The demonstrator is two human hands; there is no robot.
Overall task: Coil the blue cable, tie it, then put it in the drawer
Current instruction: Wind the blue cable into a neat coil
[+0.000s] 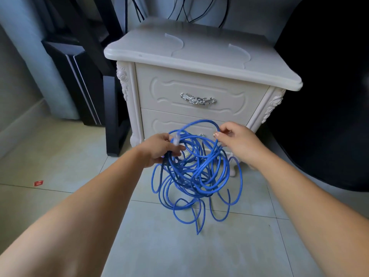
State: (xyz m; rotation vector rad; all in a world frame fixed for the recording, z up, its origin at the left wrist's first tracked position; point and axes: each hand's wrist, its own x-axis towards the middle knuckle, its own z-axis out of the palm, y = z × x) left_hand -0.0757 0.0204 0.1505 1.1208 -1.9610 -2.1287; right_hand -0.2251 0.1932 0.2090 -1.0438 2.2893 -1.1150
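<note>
The cable (196,171) hides most of the lower drawer handle (202,135); the plug (176,140) by the left hand (159,149) is blurred.

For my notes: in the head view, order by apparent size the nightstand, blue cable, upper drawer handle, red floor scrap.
Largest first:
nightstand
blue cable
upper drawer handle
red scrap
</note>
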